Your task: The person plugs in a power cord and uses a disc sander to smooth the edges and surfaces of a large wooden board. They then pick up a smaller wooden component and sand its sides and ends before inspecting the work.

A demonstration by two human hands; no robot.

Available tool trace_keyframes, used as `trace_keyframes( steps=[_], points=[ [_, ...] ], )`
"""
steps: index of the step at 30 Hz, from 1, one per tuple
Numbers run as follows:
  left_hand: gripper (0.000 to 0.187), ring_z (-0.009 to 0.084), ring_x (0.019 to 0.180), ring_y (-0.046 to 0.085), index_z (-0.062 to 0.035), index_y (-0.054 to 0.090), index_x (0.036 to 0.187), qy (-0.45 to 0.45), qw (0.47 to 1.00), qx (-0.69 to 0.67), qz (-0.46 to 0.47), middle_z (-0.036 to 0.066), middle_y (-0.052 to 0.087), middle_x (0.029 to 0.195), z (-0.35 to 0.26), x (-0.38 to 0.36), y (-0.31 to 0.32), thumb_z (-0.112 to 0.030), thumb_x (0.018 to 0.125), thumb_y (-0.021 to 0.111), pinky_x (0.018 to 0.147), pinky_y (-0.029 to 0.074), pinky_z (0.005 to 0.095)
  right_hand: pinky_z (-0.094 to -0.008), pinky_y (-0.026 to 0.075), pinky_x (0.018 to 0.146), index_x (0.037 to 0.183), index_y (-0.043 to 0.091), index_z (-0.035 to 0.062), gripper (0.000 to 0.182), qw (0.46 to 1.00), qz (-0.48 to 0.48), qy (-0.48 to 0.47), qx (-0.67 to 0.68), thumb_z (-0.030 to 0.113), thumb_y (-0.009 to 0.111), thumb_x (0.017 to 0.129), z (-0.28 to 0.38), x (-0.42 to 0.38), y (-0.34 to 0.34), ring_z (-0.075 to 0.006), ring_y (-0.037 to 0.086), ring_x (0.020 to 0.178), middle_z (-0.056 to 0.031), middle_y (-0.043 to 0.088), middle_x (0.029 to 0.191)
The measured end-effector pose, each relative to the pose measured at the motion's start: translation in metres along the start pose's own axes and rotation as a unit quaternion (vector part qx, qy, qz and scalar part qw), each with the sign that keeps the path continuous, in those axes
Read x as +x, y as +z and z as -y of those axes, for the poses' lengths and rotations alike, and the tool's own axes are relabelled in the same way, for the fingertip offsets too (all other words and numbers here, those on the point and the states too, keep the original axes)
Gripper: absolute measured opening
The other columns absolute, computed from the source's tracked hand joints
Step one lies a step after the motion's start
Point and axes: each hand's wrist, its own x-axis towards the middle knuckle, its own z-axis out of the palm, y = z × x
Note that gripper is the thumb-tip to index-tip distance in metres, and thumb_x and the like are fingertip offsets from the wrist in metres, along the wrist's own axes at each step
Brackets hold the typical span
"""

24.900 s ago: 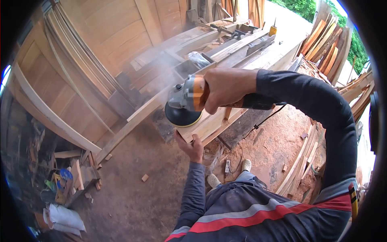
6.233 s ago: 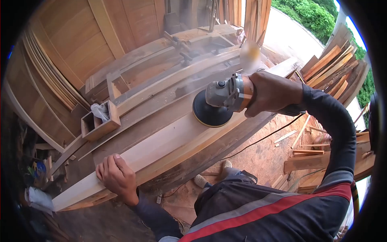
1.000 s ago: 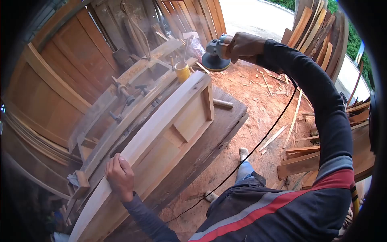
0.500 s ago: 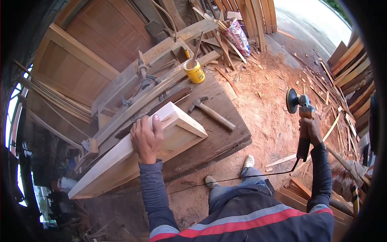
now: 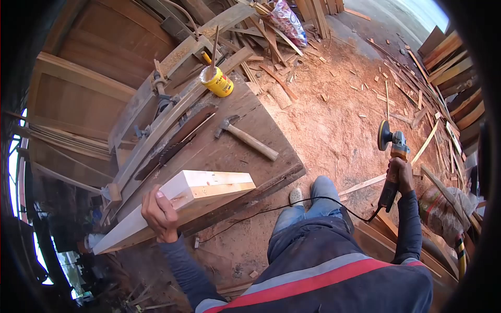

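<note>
My left hand is closed over the upper edge of a pale wooden frame, close to its near corner. The frame is tilted on edge along the front of a worn workbench, its far end reaching left. Off to the right, my right hand is wrapped round the body of an angle grinder. Its round disc points up and is clear of the wood. A claw hammer lies on the bench beyond the frame.
A yellow tub with a stick in it stands at the bench's back corner. Near it lies a handsaw. The grinder's cord crosses in front of my legs. Sawdust and offcuts cover the floor; planks are stacked at right.
My left hand has tipped the frame, so its end face now shows and the recessed panel is hidden. The right hand still holds the grinder, slightly lower. The view has shifted.
</note>
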Motion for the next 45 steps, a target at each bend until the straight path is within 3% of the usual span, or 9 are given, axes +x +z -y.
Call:
trace_keyframes(
  steps=[13, 19, 20, 25, 27, 31, 35, 45],
  points=[
    [0.029, 0.0461, 0.085, 0.064, 0.0088, 0.069, 0.102, 0.016, 1.000, -0.006, -0.024, 0.027, 0.069, 0.093, -0.132, 0.055, 0.062, -0.011, 0.092, 0.051, 0.080, 0.050, 0.0506, -0.0313, 0.053, 0.057, 0.094, 0.063, 0.0023, 0.029, 0.991, 0.104, -0.081, -0.005, 0.028, 0.069, 0.082, 0.111, 0.088, 0.028, -0.0179, 0.063, 0.061, -0.0067, 0.063, 0.072],
    [0.028, 0.0453, 0.084, 0.063, 0.0081, 0.069, 0.102, 0.013, 0.999, -0.008, -0.033, 0.026, 0.068, 0.091, -0.194, 0.084, 0.094, -0.010, 0.091, 0.051, 0.079, 0.050, 0.0501, -0.0322, 0.055, 0.060, 0.110, 0.059, 0.0018, 0.039, 0.979, 0.182, -0.062, 0.064, 0.026, 0.069, 0.081, 0.149, 0.133, 0.027, -0.0189, 0.064, 0.065, -0.0076, 0.064, 0.079],
    [0.027, 0.0451, 0.083, 0.063, 0.0076, 0.069, 0.102, 0.012, 0.999, -0.006, -0.034, 0.025, 0.067, 0.090, -0.203, 0.088, 0.099, -0.010, 0.091, 0.051, 0.078, 0.050, 0.0500, -0.0331, 0.056, 0.063, 0.118, 0.055, 0.0030, 0.046, 0.974, 0.196, -0.029, 0.105, 0.025, 0.069, 0.080, 0.147, 0.144, 0.031, -0.0192, 0.065, 0.071, -0.0076, 0.063, 0.084],
    [0.027, 0.0435, 0.083, 0.063, 0.0058, 0.068, 0.102, 0.007, 0.999, -0.001, -0.032, 0.024, 0.066, 0.088, -0.241, 0.108, 0.114, -0.013, 0.091, 0.051, 0.078, 0.049, 0.0493, -0.0386, 0.057, 0.068, 0.116, 0.054, 0.0031, 0.049, 0.936, 0.328, 0.022, 0.127, 0.021, 0.070, 0.074, 0.144, 0.168, 0.077, -0.0233, 0.065, 0.073, -0.0095, 0.062, 0.085],
    [0.029, 0.0431, 0.085, 0.063, 0.0056, 0.068, 0.104, 0.005, 1.000, 0.013, -0.021, 0.023, 0.067, 0.090, -0.248, 0.113, 0.115, -0.014, 0.091, 0.051, 0.079, 0.049, 0.0491, -0.0381, 0.057, 0.065, 0.114, 0.055, 0.0024, 0.047, 0.923, 0.351, 0.071, 0.140, 0.020, 0.070, 0.073, 0.130, 0.162, 0.106, -0.0237, 0.066, 0.068, -0.0105, 0.063, 0.082],
    [0.029, 0.0436, 0.086, 0.062, 0.0059, 0.067, 0.104, 0.020, 0.999, 0.026, -0.013, 0.024, 0.067, 0.093, -0.244, 0.111, 0.116, -0.014, 0.092, 0.050, 0.081, 0.048, 0.0497, -0.0377, 0.058, 0.059, 0.107, 0.058, 0.0008, 0.040, 0.885, 0.444, 0.062, 0.124, 0.014, 0.073, 0.073, 0.126, 0.120, 0.152, -0.0248, 0.067, 0.063, -0.0115, 0.066, 0.077],
    [0.030, 0.0443, 0.088, 0.062, 0.0064, 0.067, 0.104, 0.016, 1.000, 0.022, -0.015, 0.024, 0.067, 0.095, -0.243, 0.110, 0.119, -0.015, 0.094, 0.049, 0.081, 0.048, 0.0496, -0.0362, 0.059, 0.066, 0.105, 0.062, 0.0002, 0.035, 0.861, 0.490, 0.078, 0.110, 0.010, 0.076, 0.075, 0.118, 0.092, 0.166, -0.0218, 0.069, 0.068, -0.0098, 0.068, 0.082],
    [0.028, 0.0425, 0.088, 0.061, 0.0019, 0.069, 0.104, 0.017, 0.999, 0.026, -0.036, 0.020, 0.067, 0.094, -0.243, 0.108, 0.121, -0.017, 0.097, 0.050, 0.081, 0.047, 0.0484, -0.0363, 0.059, 0.066, 0.107, 0.062, -0.0004, 0.038, 0.885, 0.451, 0.072, 0.087, 0.006, 0.078, 0.073, 0.114, 0.064, 0.122, -0.0200, 0.068, 0.069, -0.0078, 0.068, 0.085]
  ],
)
